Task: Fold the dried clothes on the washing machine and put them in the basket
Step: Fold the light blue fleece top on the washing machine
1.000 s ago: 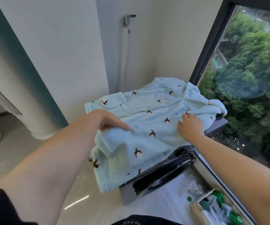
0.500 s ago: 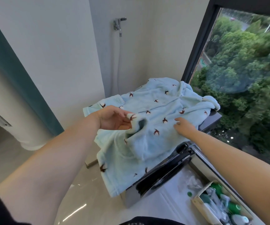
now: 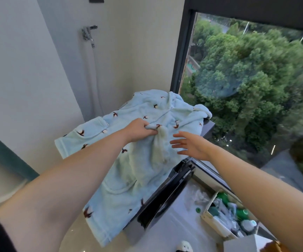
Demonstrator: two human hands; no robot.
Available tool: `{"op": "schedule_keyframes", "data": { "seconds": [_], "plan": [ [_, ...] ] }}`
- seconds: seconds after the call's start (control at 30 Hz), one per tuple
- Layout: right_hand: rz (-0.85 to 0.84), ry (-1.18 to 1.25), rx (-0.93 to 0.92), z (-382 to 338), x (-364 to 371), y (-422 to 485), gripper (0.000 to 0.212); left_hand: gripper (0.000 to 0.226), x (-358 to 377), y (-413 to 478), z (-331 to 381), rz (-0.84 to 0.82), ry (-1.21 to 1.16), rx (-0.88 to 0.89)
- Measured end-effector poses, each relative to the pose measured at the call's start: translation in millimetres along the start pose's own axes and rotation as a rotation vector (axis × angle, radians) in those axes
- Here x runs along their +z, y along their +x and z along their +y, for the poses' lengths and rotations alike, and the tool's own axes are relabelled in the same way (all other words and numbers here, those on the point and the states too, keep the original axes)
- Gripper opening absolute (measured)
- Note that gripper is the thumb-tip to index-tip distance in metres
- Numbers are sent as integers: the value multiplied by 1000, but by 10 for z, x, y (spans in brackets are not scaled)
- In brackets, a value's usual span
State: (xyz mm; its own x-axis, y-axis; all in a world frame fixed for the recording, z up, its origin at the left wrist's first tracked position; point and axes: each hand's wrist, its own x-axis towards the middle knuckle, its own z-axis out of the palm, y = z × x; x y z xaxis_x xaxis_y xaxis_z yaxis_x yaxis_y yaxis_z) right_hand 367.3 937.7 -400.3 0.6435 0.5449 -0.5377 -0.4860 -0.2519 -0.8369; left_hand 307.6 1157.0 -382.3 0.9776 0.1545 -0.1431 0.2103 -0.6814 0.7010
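Robe [image 3: 128,179] bunched in left fingers [image 3: 148,129] — right fingers [image 3: 178,142] beside.

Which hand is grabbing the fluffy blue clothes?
The left hand grips a bunch of the light blue garment on the washing machine. The right hand is different: its fingers are spread straight and hold nothing.

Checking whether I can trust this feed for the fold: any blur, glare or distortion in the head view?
Head view: even daylight on the blue garment, left hand and right hand fairly sharp; trees outside smeared at the right edge; hazy round reflection across them; wide-angle lens slants the window frame.
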Motion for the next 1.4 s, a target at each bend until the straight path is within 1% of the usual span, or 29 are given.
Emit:
{"op": "schedule_keyframes", "data": {
  "seconds": [0.1,0.17,0.2,0.27,0.33,0.4,0.43,0.47,0.53,0.57,0.6,0.67,0.7,0.73,0.8,0.83,0.9,0.93,1.0,1.07,1.1,1.17,1.2,1.23,1.27,1.3,1.37,1.4],
  "plan": [
    [-151,-7,-20,-76,-188,102,34,39,174,245,224,-14,23,12],
    [-196,1,-36,-131,-299,170,33,42,274,393,350,-11,16,-4],
    [-195,-11,-41,-157,-356,213,32,44,316,465,412,-9,15,-8],
    [-184,-54,-29,-236,-509,318,21,46,386,600,565,10,33,-10],
    [-149,-67,-31,-340,-659,431,16,43,396,715,689,9,28,-24],
    [-74,-4,-36,-476,-853,580,20,41,370,824,729,-53,-2,-113],
    [9,11,-44,-523,-935,638,21,42,332,833,709,-130,23,-174],
    [125,-54,-66,-564,-1045,710,21,44,307,844,672,-235,66,-255],
    [332,-423,-140,-606,-1321,874,20,43,301,865,556,-442,145,-390],
    [380,-616,-179,-597,-1431,932,15,37,317,871,469,-493,160,-426],
    [391,-763,-220,-581,-1521,982,10,30,343,869,385,-494,155,-447],
    [359,-987,-289,-546,-1667,1110,8,21,424,866,252,-398,124,-461],
    [355,-1124,-357,-541,-1701,1175,14,21,468,864,219,-342,108,-466],
    [356,-1251,-423,-550,-1711,1223,25,24,504,853,192,-303,84,-482],
    [303,-1372,-544,-582,-1660,1314,33,27,553,805,153,-278,-29,-548],
    [238,-1398,-540,-603,-1633,1381,33,30,571,772,150,-288,-120,-585],
    [134,-1438,-430,-646,-1587,1461,27,38,589,702,147,-331,-228,-613],
    [100,-1443,-396,-677,-1568,1490,24,36,595,673,143,-352,-249,-608],
    [91,-1343,-356,-784,-1553,1515,18,26,589,647,160,-328,-333,-581],
    [121,-1165,-358,-944,-1518,1542,12,23,518,650,191,-190,-512,-569],
    [146,-1036,-361,-1028,-1488,1556,13,23,475,663,194,-104,-628,-569],
    [223,-796,-322,-1163,-1431,1590,28,19,414,715,184,94,-809,-583],
    [263,-763,-293,-1190,-1404,1618,37,18,419,744,155,208,-862,-613],
    [293,-806,-260,-1192,-1361,1638,46,19,426,769,111,304,-916,-657],
    [303,-880,-212,-1151,-1342,1663,55,22,459,794,65,344,-975,-724],
    [290,-985,-153,-1091,-1318,1671,63,26,507,807,32,292,-1051,-790],
    [234,-1221,-87,-902,-1283,1705,67,37,649,782,29,9,-1169,-873],
    [226,-1291,-106,-807,-1275,1722,65,44,724,761,29,-121,-1182,-890]
  ]
}}
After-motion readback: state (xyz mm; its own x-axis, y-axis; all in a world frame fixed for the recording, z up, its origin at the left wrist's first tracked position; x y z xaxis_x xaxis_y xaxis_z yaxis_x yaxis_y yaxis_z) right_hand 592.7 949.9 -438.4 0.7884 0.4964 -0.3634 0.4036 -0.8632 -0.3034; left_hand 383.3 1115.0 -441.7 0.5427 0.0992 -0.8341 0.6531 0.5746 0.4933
